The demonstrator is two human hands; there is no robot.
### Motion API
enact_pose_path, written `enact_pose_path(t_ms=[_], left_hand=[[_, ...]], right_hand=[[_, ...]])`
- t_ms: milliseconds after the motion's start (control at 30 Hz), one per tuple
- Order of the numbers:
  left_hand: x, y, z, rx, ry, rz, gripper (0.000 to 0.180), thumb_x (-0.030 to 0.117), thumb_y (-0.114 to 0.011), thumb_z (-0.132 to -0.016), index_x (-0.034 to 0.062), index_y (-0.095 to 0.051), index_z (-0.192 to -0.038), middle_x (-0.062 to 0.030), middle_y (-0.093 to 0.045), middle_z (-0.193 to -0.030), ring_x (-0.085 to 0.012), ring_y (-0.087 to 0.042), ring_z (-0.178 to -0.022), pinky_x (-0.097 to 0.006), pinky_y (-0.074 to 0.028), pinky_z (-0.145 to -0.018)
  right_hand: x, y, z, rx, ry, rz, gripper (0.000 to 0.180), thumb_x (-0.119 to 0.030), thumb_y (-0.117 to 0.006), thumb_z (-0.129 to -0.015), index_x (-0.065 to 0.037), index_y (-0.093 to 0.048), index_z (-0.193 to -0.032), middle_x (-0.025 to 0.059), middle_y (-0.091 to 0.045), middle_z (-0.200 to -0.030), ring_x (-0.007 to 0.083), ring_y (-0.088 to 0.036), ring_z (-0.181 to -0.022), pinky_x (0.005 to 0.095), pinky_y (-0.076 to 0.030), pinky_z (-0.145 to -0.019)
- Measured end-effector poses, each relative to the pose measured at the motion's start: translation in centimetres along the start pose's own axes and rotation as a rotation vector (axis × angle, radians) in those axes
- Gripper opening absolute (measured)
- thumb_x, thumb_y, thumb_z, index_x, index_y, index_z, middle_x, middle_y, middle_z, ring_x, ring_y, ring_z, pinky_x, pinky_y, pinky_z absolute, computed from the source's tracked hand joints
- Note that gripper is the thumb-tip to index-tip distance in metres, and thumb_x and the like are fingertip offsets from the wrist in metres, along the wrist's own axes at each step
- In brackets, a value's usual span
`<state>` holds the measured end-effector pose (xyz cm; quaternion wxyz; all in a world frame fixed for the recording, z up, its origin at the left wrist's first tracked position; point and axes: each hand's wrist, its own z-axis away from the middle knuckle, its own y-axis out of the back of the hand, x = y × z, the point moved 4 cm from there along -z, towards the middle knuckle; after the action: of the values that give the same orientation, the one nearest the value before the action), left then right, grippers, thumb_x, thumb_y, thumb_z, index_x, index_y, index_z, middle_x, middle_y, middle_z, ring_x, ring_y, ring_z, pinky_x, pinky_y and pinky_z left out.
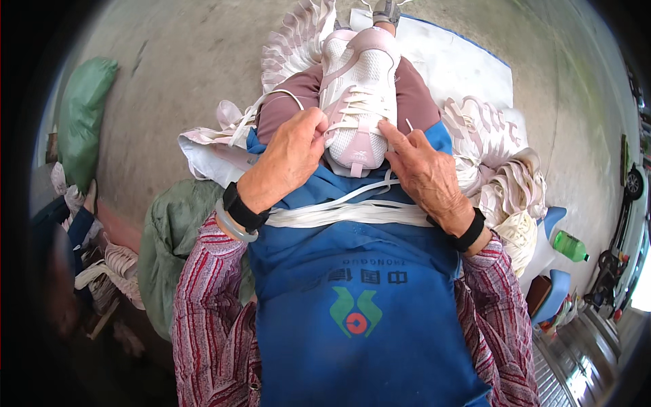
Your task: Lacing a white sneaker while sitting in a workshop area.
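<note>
A white and pink mesh shoe upper [363,64] lies across my lap, its tongue end toward me. A white shoelace [366,108] zigzags through its eyelet rows. At the upper's left edge my left hand [291,152] is closed, thumb and finger pinched on the lace near the lowest crossing. My right hand [427,173] is at the right edge, its bent fingers closed on the lace there, with a lace tip sticking up beside the knuckles. The fingertips of both hands are partly hidden. A bundle of white laces [352,215] lies across my blue apron [359,285].
Stacked pink and white uppers [478,136] lie to the right, more [291,47] beyond my left knee. A cream lace bundle [517,237] hangs at right near a green bottle [570,246]. A green sack [85,115] stands at the far left; a white sheet [454,61] covers floor ahead.
</note>
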<state>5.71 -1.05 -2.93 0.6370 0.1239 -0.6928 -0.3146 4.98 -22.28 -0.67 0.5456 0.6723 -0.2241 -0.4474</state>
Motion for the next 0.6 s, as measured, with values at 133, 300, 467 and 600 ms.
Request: enact_pose_path(t_ms=[133, 300, 467, 600], left_hand=[[0.6, 0.5, 0.0, -0.015, 0.099, -0.005, 0.013, -0.001, -0.059, -0.084, -0.0006, -0.053, -0.095, -0.0164, -0.06, -0.082, -0.0301, -0.062, -0.077, -0.036, -0.048, -0.068], [0.1, 3.1, 0.0, -0.084, 0.05, -0.268, 0.013, 0.01, -0.06, -0.086, -0.0008, -0.058, -0.092, -0.0175, -0.061, -0.083, -0.0338, -0.061, -0.077, -0.039, -0.047, -0.068], [-1.4, 5.8, 1.4, -0.031, 0.088, -0.219, 0.017, 0.018, -0.058, -0.087, 0.0032, -0.064, -0.085, -0.0191, -0.061, -0.079, -0.0385, -0.061, -0.079, -0.045, -0.047, -0.07], [-3.2, 8.1, 4.4, 0.111, 0.074, -0.379, 0.016, 0.018, -0.059, -0.087, 0.0039, -0.068, -0.087, -0.0191, -0.061, -0.08, -0.0381, -0.06, -0.081, -0.043, -0.048, -0.073]], right_hand=[[0.7, 0.1, 0.4, 0.045, -0.011, -0.081, 0.045, -0.016, -0.062, -0.088, -0.019, -0.049, -0.131, 0.0072, -0.053, -0.082, 0.0247, -0.059, -0.058, 0.036, -0.049, -0.048], [0.3, 0.6, 0.9, 0.021, -0.013, -0.076, 0.04, -0.016, -0.062, -0.088, -0.016, -0.051, -0.126, 0.008, -0.054, -0.083, 0.0273, -0.06, -0.062, 0.0375, -0.051, -0.05], [1.0, 1.1, 1.0, 0.043, -0.038, -0.042, 0.031, -0.015, -0.062, -0.087, -0.011, -0.054, -0.116, 0.0099, -0.054, -0.087, 0.0309, -0.061, -0.065, 0.0397, -0.052, -0.053], [0.5, 1.6, 0.6, 0.089, 0.025, 0.03, 0.027, -0.015, -0.062, -0.086, -0.01, -0.054, -0.112, 0.0114, -0.054, -0.088, 0.0322, -0.062, -0.066, 0.0416, -0.051, -0.054]])
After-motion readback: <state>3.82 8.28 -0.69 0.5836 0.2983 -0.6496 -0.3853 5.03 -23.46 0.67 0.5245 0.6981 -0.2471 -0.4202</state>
